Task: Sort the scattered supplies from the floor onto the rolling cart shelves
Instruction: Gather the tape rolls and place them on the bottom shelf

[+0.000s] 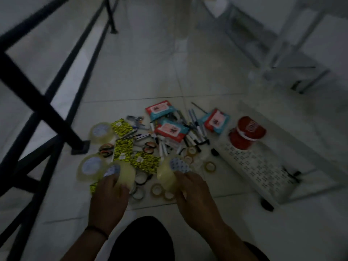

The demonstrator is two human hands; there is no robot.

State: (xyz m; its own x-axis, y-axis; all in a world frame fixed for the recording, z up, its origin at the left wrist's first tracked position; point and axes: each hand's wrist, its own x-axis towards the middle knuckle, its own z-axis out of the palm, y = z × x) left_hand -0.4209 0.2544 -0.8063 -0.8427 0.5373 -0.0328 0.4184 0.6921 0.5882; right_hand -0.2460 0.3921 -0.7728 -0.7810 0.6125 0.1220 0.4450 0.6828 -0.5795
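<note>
I find the pick-up step in hand: my left hand (108, 193), low centre-left of the frame, grips one large clear tape roll (123, 173), and my right hand (192, 187), low centre, grips a second large clear roll (167, 173), both rolls tilted at the near edge of the pile. In my judgement the next move calls for carrying the pair rightward to the white perforated cart shelf (263, 166), at right of centre, where two red tubs (248, 132) already sit, and setting them down without toppling those. Count, as far as the dim and blurred view permits: four large clear rolls, two in hand and two (99, 131) on the floor at centre-left; three red-and-teal wipe packs (170, 129) at centre; three or four yellow-and-black patterned packets (122, 127); roughly six small tape rolls (210, 166) near my hands, with some dark-rimmed rolls beside them; two pairs of scissors, I believe; and a heap of markers and pens (194, 129) that I cannot count reliably. A black metal frame (47, 110) occupies the left of the frame.
</note>
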